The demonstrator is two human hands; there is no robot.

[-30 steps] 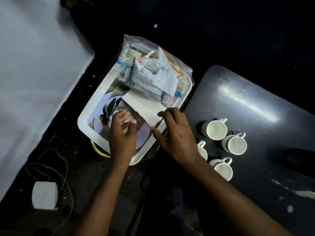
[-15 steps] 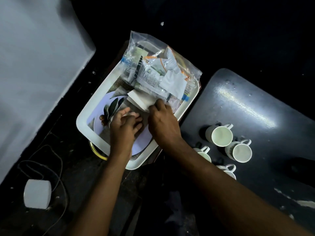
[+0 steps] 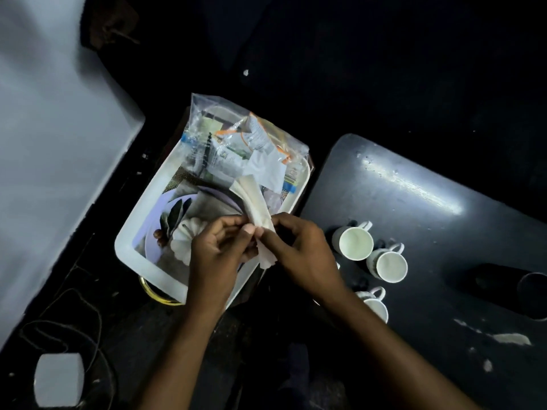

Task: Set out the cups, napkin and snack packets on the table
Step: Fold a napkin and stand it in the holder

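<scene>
Fingertips [image 3: 248, 229] of both hands pinch one folded white napkin [image 3: 254, 199] above the tray's [image 3: 139, 229] near right edge, with the left hand [image 3: 219, 247] and right hand [image 3: 302, 250] close together. One clear bag of snack packets [image 3: 245, 143] lies on the tray's far end, its print too blurred to read. Three white cups [image 3: 352, 242] stand on the dark table [image 3: 429, 208] right of the tray.

The tray [image 3: 130, 247] sits just left of the table [image 3: 444, 226]. A bag of snack packets [image 3: 236, 143] lies across the tray's far end. The left hand [image 3: 219, 250] and right hand [image 3: 302, 253] meet over the tray's near right corner, both pinching the napkin [image 3: 254, 205], which reaches back toward the bag. 3 cups [image 3: 387, 266] stand close together on the table's near left part; a 4th may be hidden under the right wrist.
</scene>
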